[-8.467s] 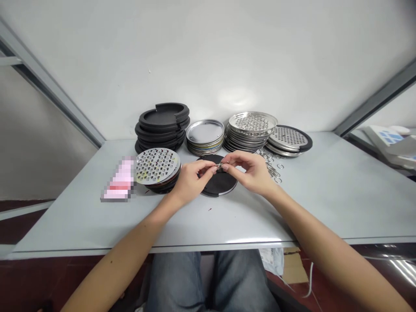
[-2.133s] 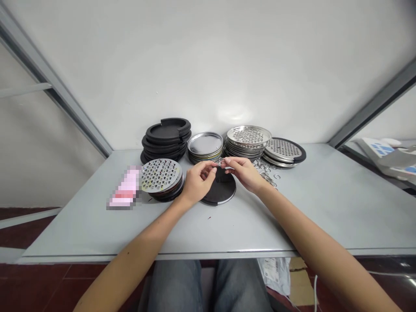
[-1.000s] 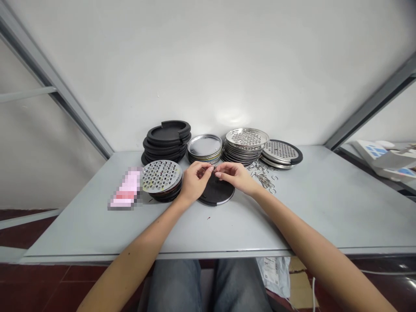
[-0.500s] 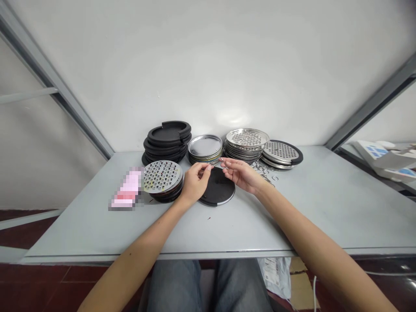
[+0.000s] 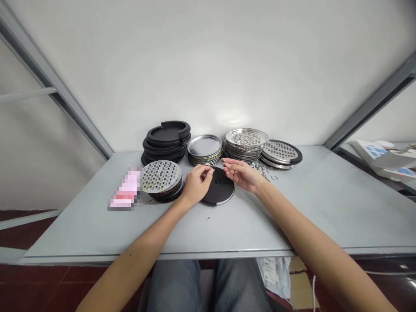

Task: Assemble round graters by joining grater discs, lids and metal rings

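My left hand [image 5: 197,184] is closed in a pinch over the left edge of a black round disc [image 5: 224,188] with a pale rim, lying on the table. What its fingertips hold, if anything, is too small to make out. To the right, my right hand [image 5: 243,174] is raised above the disc's far right edge, thumb and forefinger pinched on a small shiny metal piece [image 5: 223,160]. The fingertips of both hands are a little apart. Loose metal rings [image 5: 274,178] lie scattered beyond my right hand. Left of my left hand stands a stack of grater discs [image 5: 162,177].
Along the wall stand black round holders [image 5: 170,139] in a stack, round metal lids [image 5: 204,146], silver grater plates [image 5: 247,138], and a grater plate in a black rim [image 5: 282,152]. A blurred pink object [image 5: 128,188] lies left. Metal frame posts flank the table [image 5: 253,234].
My left hand's fingertips have drawn slightly down and away from my right hand's, widening the gap. My right hand stays nearly in place. The stacks have not been disturbed.
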The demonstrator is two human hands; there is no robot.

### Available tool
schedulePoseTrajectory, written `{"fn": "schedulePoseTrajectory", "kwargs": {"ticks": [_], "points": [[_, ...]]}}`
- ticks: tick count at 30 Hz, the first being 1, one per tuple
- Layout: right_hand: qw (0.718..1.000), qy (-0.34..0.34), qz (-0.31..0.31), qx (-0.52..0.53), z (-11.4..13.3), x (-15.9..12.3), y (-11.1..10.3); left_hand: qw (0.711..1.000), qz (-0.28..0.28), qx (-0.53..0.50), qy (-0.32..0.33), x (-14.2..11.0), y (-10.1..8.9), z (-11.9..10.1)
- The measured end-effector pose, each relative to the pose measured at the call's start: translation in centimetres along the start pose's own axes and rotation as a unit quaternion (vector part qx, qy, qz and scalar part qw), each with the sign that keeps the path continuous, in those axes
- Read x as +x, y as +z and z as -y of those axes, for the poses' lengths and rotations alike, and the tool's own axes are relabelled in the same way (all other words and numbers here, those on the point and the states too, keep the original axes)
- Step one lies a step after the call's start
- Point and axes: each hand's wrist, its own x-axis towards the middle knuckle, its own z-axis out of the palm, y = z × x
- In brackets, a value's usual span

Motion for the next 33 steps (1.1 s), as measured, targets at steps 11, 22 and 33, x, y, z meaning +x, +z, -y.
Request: {"fn": "schedulePoseTrajectory", "kwargs": {"ticks": [11,22,33], "points": [[0.994,-0.015,-0.041,-0.104,1.1,0.0,-1.6,0.992,0.058,0.087,0.069,-0.4,-0.3,-0.1],[0.992,-0.013,-0.083,-0.095,1.1,0.1,-2.1,0.956,0.182,0.217,0.078,-1.0,-0.1,0.3],[0.992,-0.023,-0.055,-0.114,0.8,-0.1,-2.2,0.942,0.217,0.245,0.071,-1.1,-0.3,-0.1]]}}
